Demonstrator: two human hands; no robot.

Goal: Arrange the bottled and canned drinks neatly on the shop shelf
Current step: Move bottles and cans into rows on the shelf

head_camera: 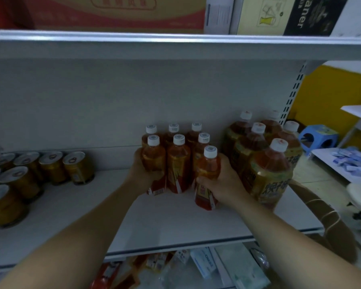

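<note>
Several small tea bottles (pixel 178 163) with white caps and red labels stand in rows at the middle of the white shelf (pixel 175 222). My left hand (pixel 142 172) grips the front-left bottle (pixel 153 161) of that group. My right hand (pixel 221 184) is wrapped around the front-most small bottle (pixel 207 180), which stands slightly ahead of the rows. Right of them stand several large tea bottles (pixel 267 170) with yellow-green labels. Several gold cans (pixel 50 166) sit at the left of the same shelf.
The upper shelf (pixel 175 44) overhangs close above, carrying cardboard cartons (pixel 121 11). Packaged goods (pixel 206 265) lie on the shelf below. A blue stool (pixel 318 138) and another white rack (pixel 342 163) are to the right, with a brown bag (pixel 329 222) by the shelf end.
</note>
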